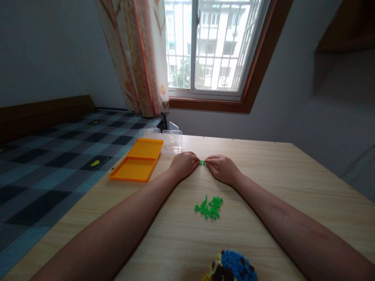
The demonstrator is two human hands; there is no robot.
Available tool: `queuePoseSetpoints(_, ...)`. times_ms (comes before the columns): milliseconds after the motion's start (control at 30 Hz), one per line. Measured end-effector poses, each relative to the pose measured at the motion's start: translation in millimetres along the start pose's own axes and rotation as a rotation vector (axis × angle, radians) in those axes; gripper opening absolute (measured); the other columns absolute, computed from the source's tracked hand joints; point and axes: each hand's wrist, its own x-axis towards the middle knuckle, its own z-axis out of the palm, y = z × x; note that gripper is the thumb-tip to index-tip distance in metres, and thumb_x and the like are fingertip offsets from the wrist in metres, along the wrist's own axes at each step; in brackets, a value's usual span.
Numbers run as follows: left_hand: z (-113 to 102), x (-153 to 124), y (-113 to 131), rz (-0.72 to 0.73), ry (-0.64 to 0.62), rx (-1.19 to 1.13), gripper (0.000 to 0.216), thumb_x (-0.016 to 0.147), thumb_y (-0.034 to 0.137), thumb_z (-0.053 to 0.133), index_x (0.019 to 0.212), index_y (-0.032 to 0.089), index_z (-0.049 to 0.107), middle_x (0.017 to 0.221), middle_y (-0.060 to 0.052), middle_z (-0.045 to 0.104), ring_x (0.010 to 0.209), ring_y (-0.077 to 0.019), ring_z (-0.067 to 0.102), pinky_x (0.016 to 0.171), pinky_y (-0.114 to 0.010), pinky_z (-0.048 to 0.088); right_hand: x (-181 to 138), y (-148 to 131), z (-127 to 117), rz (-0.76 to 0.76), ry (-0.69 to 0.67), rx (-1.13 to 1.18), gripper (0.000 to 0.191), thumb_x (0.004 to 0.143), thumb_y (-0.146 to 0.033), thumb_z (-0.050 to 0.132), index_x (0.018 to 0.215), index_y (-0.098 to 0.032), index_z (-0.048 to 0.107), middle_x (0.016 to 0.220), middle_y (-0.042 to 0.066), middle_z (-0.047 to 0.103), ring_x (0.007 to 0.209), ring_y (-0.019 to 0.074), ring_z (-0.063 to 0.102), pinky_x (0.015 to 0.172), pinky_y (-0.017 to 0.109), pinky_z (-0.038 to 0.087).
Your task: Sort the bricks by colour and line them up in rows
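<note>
Both my hands rest on a light wooden table (pixel 293 183), fingertips meeting in the middle. My left hand (pixel 183 164) and my right hand (pixel 222 168) pinch a tiny green brick piece (pixel 202 162) between them. Nearer to me lies a small heap of several loose green bricks (pixel 209 207). At the bottom edge of the view a built model of blue, black and yellow bricks (pixel 231 267) is partly cut off.
An orange shallow tray in two halves (pixel 137 160) lies left of my hands. Behind it stand clear plastic boxes (pixel 166 137). A bed with a checked cover (pixel 43 164) runs along the table's left edge. A window and curtain are beyond.
</note>
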Motion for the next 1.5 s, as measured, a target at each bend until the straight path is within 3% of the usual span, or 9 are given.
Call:
queuePoseSetpoints(133, -0.7, -0.6, -0.1, -0.039, 0.039, -0.029, 0.02, 0.09, 0.032, 0.061, 0.096, 0.023, 0.077, 0.099, -0.004, 0.075, 0.088, -0.0193, 0.068, 0.077, -0.029, 0.051, -2.4, -0.9, -2.5, 0.035, 0.028, 0.078, 0.024, 0.089, -0.016, 0.054, 0.098, -0.018, 0.077, 0.104, 0.009, 0.075, 0.093, 0.0201, 0.068, 0.087, 0.032, 0.052)
queuePoseSetpoints(267, -2.3, -1.2, 2.4, -0.08, 0.073, -0.007, 0.021, 0.091, 0.035, 0.06, 0.085, 0.019, 0.072, 0.089, -0.006, 0.073, 0.08, -0.0197, 0.064, 0.071, -0.03, 0.047, -4.3, -10.0, -8.7, 0.169, -0.014, 0.306, 0.023, 0.091, -0.027, 0.055, 0.094, -0.015, 0.075, 0.083, 0.006, 0.072, 0.071, 0.0159, 0.061, 0.068, 0.028, 0.048)
queuePoseSetpoints(400, -2.6, -0.9, 4.6, -0.096, 0.096, 0.012, 0.029, 0.095, 0.037, 0.053, 0.078, 0.018, 0.067, 0.084, -0.006, 0.071, 0.074, -0.0187, 0.061, 0.067, -0.03, 0.043, -2.7, -29.5, -21.6, 0.194, -0.378, 0.555, 0.024, 0.088, -0.037, 0.062, 0.084, -0.014, 0.069, 0.07, 0.0, 0.062, 0.064, 0.0119, 0.052, 0.059, 0.024, 0.04)
queuePoseSetpoints(500, -1.7, -0.7, 4.6, -0.091, 0.093, 0.021, 0.032, 0.096, 0.038, 0.051, 0.076, 0.018, 0.065, 0.08, -0.006, 0.07, 0.072, -0.0184, 0.06, 0.064, -0.029, 0.039, 0.5, -44.8, -33.0, 0.172, -0.645, 0.501, 0.024, 0.084, -0.04, 0.068, 0.08, -0.016, 0.064, 0.065, -0.003, 0.055, 0.059, 0.0101, 0.047, 0.053, 0.023, 0.034)
queuePoseSetpoints(633, -0.9, -0.7, 4.4, -0.092, 0.081, 0.024, 0.032, 0.095, 0.039, 0.052, 0.076, 0.018, 0.065, 0.08, -0.006, 0.07, 0.071, -0.0183, 0.059, 0.063, -0.029, 0.037, 4.3, -57.6, -43.6, 0.113, -0.782, 0.343, 0.028, 0.08, -0.043, 0.073, 0.078, -0.018, 0.06, 0.068, -0.003, 0.057, 0.059, 0.0095, 0.047, 0.053, 0.024, 0.031)
queuePoseSetpoints(1100, -2.2, -0.2, 6.5, -0.094, 0.057, 0.05, 0.033, 0.095, 0.039, 0.052, 0.076, 0.018, 0.067, 0.078, -0.008, 0.07, 0.073, -0.0207, 0.062, 0.064, -0.032, 0.039, 3.6, -61.6, -35.2, 0.143, -0.721, 0.22, 0.021, 0.085, -0.039, 0.067, 0.079, -0.02, 0.061, 0.07, -0.002, 0.061, 0.061, 0.0112, 0.049, 0.055, 0.026, 0.03)
queuePoseSetpoints(1333, -1.9, 0.4, 6.1, -0.091, 0.048, 0.087, 0.038, 0.097, 0.041, 0.048, 0.077, 0.018, 0.071, 0.077, -0.009, 0.071, 0.073, -0.0219, 0.063, 0.064, -0.032, 0.04, 4.3, -73.2, -39.6, 0.173, -0.739, 0.138, 0.041, 0.084, -0.06, 0.064, 0.078, -0.021, 0.056, 0.07, 0.0, 0.063, 0.06, 0.0127, 0.048, 0.055, 0.028, 0.028)
queuePoseSetpoints(1500, -2.1, 0.3, 5.9, -0.091, 0.044, 0.096, 0.04, 0.097, 0.042, 0.047, 0.076, 0.018, 0.071, 0.077, -0.009, 0.071, 0.071, -0.0219, 0.063, 0.062, -0.032, 0.038, 2.0, -84.5, -38.1, 0.102, -0.703, -0.032, 0.042, 0.081, -0.062, 0.065, 0.075, -0.022, 0.055, 0.068, 0.001, 0.06, 0.059, 0.0145, 0.045, 0.054, 0.029, 0.025)
